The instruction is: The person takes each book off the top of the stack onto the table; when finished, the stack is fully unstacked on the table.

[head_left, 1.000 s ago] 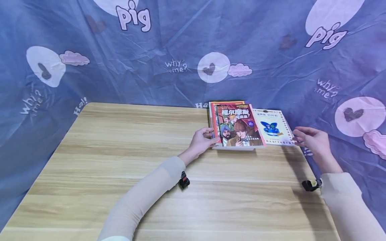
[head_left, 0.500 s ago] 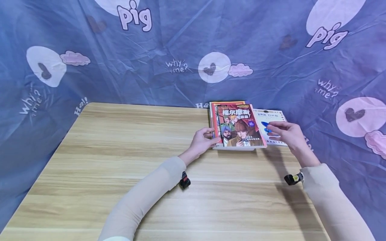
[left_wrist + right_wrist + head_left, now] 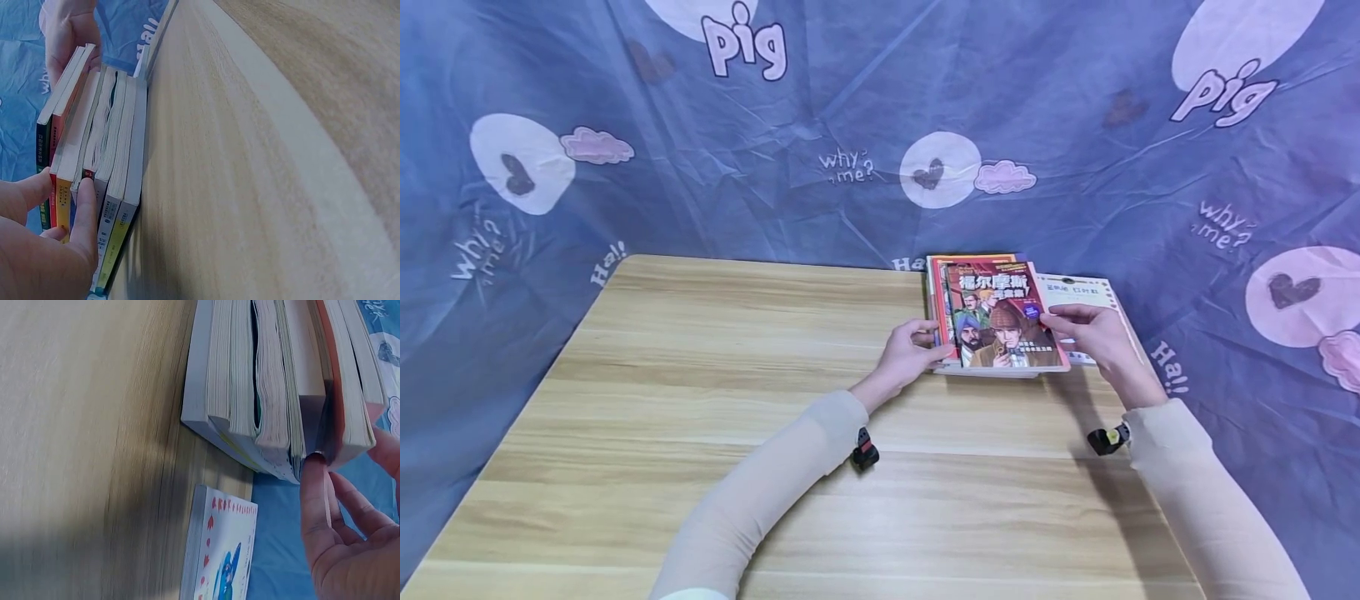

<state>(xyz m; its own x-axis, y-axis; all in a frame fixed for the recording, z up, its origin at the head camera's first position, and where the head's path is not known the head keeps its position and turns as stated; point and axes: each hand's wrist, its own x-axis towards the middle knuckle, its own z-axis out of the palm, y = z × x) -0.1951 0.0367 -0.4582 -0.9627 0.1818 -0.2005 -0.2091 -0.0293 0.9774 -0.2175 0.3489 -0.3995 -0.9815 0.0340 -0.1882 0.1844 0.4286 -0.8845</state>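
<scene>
A stack of books (image 3: 128, 150) lies near the back right of the table. On top is a comic-style paperback (image 3: 996, 292) with a dark red cover and a man in a deerstalker hat. My left hand (image 3: 904, 354) holds the stack's left side, its fingertips (image 3: 87, 194) against the spines of the middle books. At the right side, my right hand (image 3: 1101, 337) grips the upper books, one finger beneath them and the thumb at the top book's edge. A white book with a blue butterfly-like picture (image 3: 222, 550) lies right of the stack, partly hidden behind my right hand.
The wooden table (image 3: 737, 400) stretches left and forward of the stack. Blue printed cloth (image 3: 775, 150) hangs behind it and along its sides. A small black wrist camera (image 3: 865, 450) is on the left sleeve, another camera (image 3: 1107, 438) on the right.
My right hand has left the white book's right edge, moved left across it, and come to the stack's right side. The left hand has stayed at the stack.
</scene>
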